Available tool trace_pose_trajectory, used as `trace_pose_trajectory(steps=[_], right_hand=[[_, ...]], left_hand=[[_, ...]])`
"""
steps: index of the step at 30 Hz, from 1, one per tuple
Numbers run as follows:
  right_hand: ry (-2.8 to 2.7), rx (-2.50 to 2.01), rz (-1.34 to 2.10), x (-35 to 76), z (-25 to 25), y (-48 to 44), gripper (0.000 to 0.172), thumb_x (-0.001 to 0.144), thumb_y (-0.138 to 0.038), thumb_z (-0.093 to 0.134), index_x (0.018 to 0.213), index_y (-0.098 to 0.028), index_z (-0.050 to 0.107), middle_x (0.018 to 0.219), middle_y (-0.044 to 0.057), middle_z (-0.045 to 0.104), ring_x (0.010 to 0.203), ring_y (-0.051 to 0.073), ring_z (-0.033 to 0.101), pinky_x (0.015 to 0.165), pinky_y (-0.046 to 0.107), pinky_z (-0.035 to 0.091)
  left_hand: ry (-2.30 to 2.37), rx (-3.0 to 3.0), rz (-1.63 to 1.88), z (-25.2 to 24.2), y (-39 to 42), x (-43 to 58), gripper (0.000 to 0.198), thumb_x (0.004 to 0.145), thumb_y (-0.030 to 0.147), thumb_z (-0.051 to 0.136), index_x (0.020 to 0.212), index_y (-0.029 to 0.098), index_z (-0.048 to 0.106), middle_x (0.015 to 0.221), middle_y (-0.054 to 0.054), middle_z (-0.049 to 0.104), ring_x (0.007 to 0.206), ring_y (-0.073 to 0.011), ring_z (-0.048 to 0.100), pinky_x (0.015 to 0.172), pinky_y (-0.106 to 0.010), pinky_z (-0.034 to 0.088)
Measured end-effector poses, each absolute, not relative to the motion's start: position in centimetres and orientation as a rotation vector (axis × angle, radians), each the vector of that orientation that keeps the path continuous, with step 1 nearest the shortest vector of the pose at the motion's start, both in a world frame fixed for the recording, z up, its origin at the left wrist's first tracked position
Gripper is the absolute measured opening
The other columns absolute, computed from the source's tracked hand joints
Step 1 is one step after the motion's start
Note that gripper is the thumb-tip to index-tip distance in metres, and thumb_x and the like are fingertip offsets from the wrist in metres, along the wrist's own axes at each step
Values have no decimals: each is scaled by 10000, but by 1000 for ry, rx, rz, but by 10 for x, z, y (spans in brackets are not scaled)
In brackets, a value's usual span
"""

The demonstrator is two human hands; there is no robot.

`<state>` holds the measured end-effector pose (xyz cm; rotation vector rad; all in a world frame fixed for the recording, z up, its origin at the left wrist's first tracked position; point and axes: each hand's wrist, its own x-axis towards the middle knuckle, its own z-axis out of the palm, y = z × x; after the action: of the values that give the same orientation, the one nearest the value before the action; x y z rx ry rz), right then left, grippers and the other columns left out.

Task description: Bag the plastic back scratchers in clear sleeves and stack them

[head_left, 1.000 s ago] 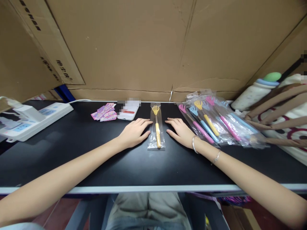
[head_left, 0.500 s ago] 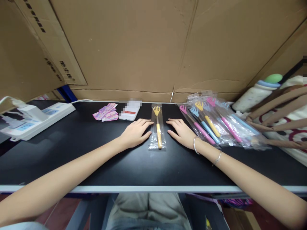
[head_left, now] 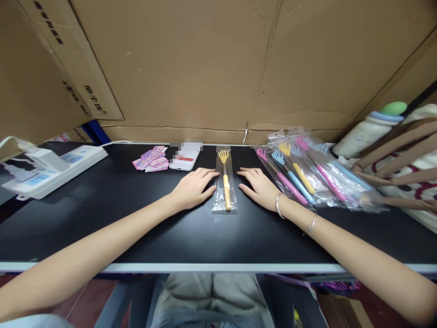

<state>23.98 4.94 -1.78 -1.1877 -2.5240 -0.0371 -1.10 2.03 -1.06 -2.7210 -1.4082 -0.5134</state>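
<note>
A yellow back scratcher (head_left: 226, 191) with a claw-shaped head lies in a clear plastic bag (head_left: 219, 207) on the black table, head pointing away from me. To its left, my left hand (head_left: 193, 187) rests on the table, fingers apart, fingertips at or close to the bag's edge. On the other side my right hand (head_left: 257, 189) lies open, a small distance from the bag, with two bracelets on that arm. Neither hand holds anything. Several more bagged back scratchers in pink, blue and yellow (head_left: 303, 177) lie overlapping just right of my right hand.
Small printed pink-purple cards (head_left: 150, 159) and a white phone (head_left: 186, 157) lie behind my left hand. A power strip (head_left: 58, 171) with plugs occupies the left. At right are a white bottle (head_left: 367, 134) and a bag with brown straps (head_left: 409, 168). Cardboard (head_left: 191, 68) walls the back.
The view shifts very slightly. Both hands and the bagged yellow back scratcher stay in place.
</note>
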Motion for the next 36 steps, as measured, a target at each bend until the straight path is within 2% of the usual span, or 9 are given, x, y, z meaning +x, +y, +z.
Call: trace_pose_trajectory(steps=[29, 36], right_hand=[[-2536, -1161, -51, 239, -16, 49, 411, 926, -371, 398, 1246, -154, 539, 1299, 154, 552, 1209, 303, 469, 1016, 526, 407], [-2552, -1195, -50, 238, -13, 48, 423, 925, -361, 407, 1246, -122, 542, 1310, 170, 543, 1213, 300, 464, 1036, 499, 395]], left_hand=[[-1407, -2736, -533, -9, 19, -11, 414, 947, 359, 374, 1310, 178, 456, 1328, -84, 536, 1241, -216, 468, 1056, -378, 388], [-1404, -2735, -524, -9, 19, -12, 424, 948, 363, 369, 1310, 160, 457, 1330, -95, 531, 1242, -216, 464, 1060, -374, 382]])
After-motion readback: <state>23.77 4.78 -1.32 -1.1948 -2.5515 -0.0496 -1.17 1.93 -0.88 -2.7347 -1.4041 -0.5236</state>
